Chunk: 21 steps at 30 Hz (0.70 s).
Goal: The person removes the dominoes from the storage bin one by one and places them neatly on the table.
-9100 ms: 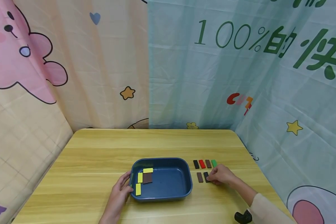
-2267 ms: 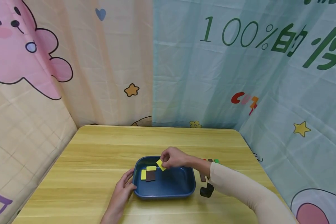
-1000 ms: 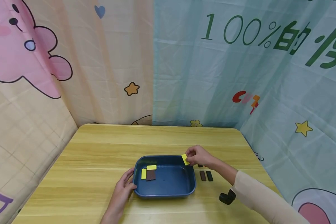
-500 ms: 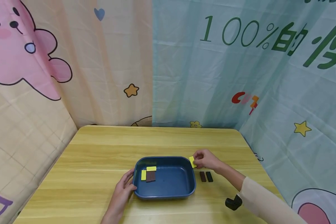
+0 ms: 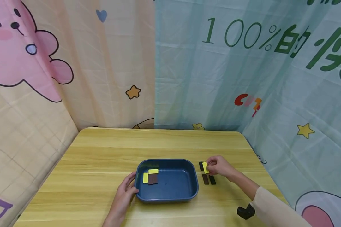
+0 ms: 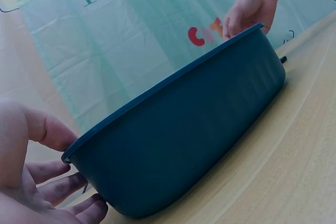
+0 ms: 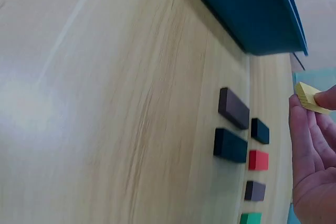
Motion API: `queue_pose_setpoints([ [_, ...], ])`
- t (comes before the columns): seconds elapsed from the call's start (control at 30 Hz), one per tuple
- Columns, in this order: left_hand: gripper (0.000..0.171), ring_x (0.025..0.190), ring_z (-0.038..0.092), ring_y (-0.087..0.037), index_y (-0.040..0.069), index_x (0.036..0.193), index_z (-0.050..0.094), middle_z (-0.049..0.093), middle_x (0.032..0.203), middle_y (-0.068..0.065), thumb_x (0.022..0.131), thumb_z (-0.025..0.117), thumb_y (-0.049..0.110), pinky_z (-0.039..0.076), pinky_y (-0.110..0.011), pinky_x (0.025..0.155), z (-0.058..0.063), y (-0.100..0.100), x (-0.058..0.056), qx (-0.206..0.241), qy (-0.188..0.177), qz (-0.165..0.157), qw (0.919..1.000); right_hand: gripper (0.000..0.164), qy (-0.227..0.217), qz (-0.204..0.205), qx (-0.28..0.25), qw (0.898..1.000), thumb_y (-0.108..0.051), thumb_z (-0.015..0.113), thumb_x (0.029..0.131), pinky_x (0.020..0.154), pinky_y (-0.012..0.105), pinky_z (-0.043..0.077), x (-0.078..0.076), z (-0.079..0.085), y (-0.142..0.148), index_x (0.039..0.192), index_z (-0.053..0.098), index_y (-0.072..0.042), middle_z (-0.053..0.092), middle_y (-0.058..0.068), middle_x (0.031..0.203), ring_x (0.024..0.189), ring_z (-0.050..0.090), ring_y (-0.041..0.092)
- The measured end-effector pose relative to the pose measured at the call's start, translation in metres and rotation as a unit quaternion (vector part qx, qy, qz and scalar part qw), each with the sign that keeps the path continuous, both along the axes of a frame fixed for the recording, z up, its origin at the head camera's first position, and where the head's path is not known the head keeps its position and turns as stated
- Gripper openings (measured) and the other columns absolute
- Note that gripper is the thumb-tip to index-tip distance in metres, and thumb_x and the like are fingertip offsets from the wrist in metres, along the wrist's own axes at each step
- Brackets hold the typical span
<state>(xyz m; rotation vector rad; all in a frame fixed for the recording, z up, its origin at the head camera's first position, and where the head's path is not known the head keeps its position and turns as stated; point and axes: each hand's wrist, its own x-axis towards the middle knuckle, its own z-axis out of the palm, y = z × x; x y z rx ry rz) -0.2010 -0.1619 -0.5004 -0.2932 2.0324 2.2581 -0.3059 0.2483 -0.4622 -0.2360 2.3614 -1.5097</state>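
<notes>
My left hand (image 5: 121, 193) holds the left end of a blue rectangular tray (image 5: 167, 200). In the left wrist view its thumb lies at the rim and the fingers bear on the outside wall. Two yellow blocks (image 5: 153, 171) and two brown blocks (image 5: 152, 179) lie together inside the tray, toward its left. Beyond the tray's right end, my right hand (image 5: 220, 166) pinches a yellow block (image 7: 310, 97) between thumb and fingers. That block is tilted above the rows of small blocks. In the head view it and the hand cover much of the back row.
On the wooden table (image 5: 102, 148) right of the tray, the right wrist view shows a back row: black (image 7: 260, 130), red (image 7: 258, 160), brown (image 7: 255, 190) and green blocks (image 7: 251, 218). Brown (image 7: 233, 108) and black blocks (image 7: 230, 145) lie in front. Printed curtains (image 5: 187, 78) surround the table.
One yellow block has left the tray's near left part. My right hand has carried it rightward out over the tray's right rim to the block rows. My left hand stays at the tray.
</notes>
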Motion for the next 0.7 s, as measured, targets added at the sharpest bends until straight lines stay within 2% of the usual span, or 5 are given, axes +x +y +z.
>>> queue_pose_setpoints([
  [0.13, 0.072, 0.145, 0.035, -0.045, 0.003, 0.157, 0.036, 0.032, 0.161, -0.025, 0.088, 0.053, -0.006, 0.032, -0.055, 0.114, 0.001, 0.000, 0.000, -0.002, -0.002, 0.001, 1.0000, 0.028, -0.006, -0.021, -0.005, 1.000, 0.000, 0.066, 0.088, 0.075, 0.046, 0.060, 0.005, -0.004, 0.013, 0.114, 0.059, 0.010, 0.058, 0.005, 0.077, 0.076, 0.065, 0.025],
  [0.27, 0.072, 0.145, 0.033, -0.047, 0.002, 0.158, 0.035, 0.030, 0.161, -0.027, 0.088, 0.052, -0.006, 0.033, -0.054, 0.113, 0.001, 0.000, 0.000, -0.004, 0.003, -0.003, 1.0000, 0.031, -0.017, -0.044, 0.005, 0.999, 0.000, 0.069, 0.088, 0.074, 0.044, 0.060, 0.009, -0.012, 0.025, 0.116, 0.060, 0.008, 0.060, 0.007, 0.078, 0.076, 0.065, 0.024],
  [0.43, 0.071, 0.145, 0.035, -0.045, 0.003, 0.158, 0.036, 0.032, 0.161, -0.025, 0.089, 0.052, -0.006, 0.037, -0.049, 0.110, 0.000, -0.001, 0.000, -0.007, 0.000, -0.003, 1.0000, 0.029, -0.016, -0.046, 0.011, 0.999, -0.001, 0.071, 0.086, 0.070, 0.040, 0.060, 0.012, -0.023, 0.037, 0.112, 0.059, 0.008, 0.069, 0.013, 0.086, 0.077, 0.068, 0.024],
  [0.57, 0.072, 0.145, 0.036, -0.044, 0.004, 0.158, 0.036, 0.032, 0.161, -0.024, 0.088, 0.052, -0.006, 0.037, -0.048, 0.110, 0.000, -0.001, 0.000, -0.005, -0.004, -0.003, 1.0000, 0.030, -0.013, -0.045, 0.018, 0.999, -0.001, 0.071, 0.086, 0.066, 0.036, 0.057, 0.014, -0.028, 0.044, 0.112, 0.059, 0.007, 0.069, 0.011, 0.082, 0.073, 0.066, 0.023],
  [0.7, 0.071, 0.144, 0.036, -0.044, 0.004, 0.157, 0.037, 0.032, 0.161, -0.024, 0.088, 0.052, -0.006, 0.037, -0.049, 0.110, 0.001, -0.001, 0.000, -0.005, -0.004, -0.003, 1.0000, 0.028, -0.007, -0.046, 0.035, 0.998, 0.000, 0.069, 0.088, 0.066, 0.038, 0.056, 0.016, -0.032, 0.050, 0.112, 0.058, 0.009, 0.064, 0.007, 0.077, 0.073, 0.065, 0.024],
])
